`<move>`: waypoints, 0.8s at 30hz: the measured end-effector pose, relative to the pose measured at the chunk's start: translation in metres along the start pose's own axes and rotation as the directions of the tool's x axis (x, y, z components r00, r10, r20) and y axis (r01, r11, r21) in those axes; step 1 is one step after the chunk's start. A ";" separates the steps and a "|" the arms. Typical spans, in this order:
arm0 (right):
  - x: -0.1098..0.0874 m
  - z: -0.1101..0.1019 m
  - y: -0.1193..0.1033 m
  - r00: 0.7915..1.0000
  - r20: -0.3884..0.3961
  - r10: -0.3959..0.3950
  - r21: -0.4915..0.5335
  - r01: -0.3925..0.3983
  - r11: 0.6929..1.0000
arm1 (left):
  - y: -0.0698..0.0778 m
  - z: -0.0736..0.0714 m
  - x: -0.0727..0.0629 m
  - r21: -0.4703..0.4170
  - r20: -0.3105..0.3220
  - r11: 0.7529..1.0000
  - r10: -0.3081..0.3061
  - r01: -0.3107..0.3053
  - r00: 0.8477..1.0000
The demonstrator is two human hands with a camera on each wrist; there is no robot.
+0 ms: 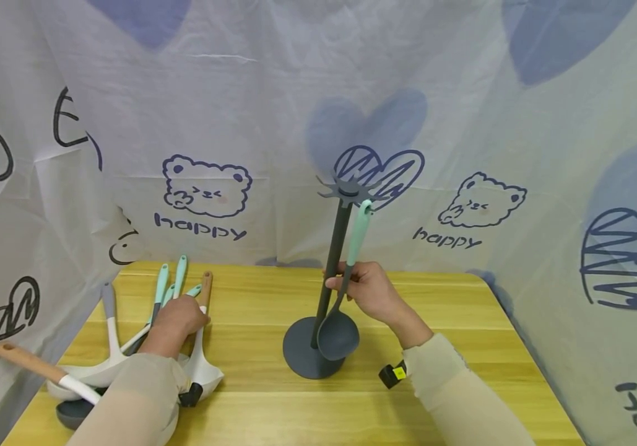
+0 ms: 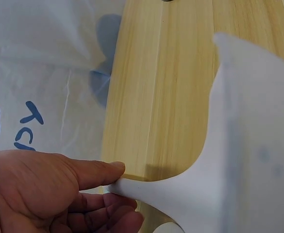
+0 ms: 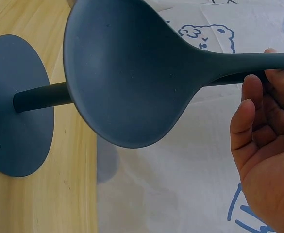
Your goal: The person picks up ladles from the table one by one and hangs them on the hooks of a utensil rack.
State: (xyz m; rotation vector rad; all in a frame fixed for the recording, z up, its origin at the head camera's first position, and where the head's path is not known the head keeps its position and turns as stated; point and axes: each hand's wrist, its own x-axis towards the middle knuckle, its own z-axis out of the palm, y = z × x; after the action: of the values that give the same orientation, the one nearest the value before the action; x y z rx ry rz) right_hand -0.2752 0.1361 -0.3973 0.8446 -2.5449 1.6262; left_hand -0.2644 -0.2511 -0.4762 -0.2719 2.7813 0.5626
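A dark grey ladle (image 1: 338,336) with a mint handle stands upright in front of the grey utensil stand (image 1: 333,266). Its handle tip is beside a hook of the stand's crown; I cannot tell whether it hangs there. My right hand (image 1: 371,291) holds the ladle's dark shaft close to the pole, and some fingers curl free in the right wrist view. My left hand (image 1: 176,322) pinches the neck of a white turner (image 1: 202,367) with a wooden handle. In the left wrist view, the turner's white blade (image 2: 258,136) looms close and blurred, beyond the thumb.
Around my left hand lie several utensils with mint handles (image 1: 161,285), a white utensil with a grey handle (image 1: 109,303), and a dark ladle (image 1: 73,412). A wooden-handled utensil (image 1: 34,363) overhangs the left edge. Printed cloth (image 1: 296,80) surrounds the wooden table (image 1: 435,297).
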 end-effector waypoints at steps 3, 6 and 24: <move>0.000 0.000 0.000 1.000 -0.002 -0.003 -0.003 0.003 1.000 | 0.000 0.000 0.000 -0.004 -0.005 1.000 -0.001 0.001 1.000; 0.000 0.000 0.000 1.000 -0.002 -0.005 0.002 0.005 1.000 | 0.000 0.001 0.000 -0.009 -0.008 1.000 -0.003 0.003 1.000; -0.001 0.001 0.001 1.000 -0.017 0.005 -0.011 -0.005 1.000 | 0.007 0.001 -0.005 -0.076 -0.028 0.997 -0.024 0.022 0.999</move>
State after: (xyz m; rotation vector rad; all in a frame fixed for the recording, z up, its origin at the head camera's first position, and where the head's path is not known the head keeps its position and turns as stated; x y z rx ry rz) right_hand -0.2746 0.1363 -0.3992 0.8207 -2.5438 1.6119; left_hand -0.2614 -0.2439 -0.4732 -0.3304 2.7842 0.6639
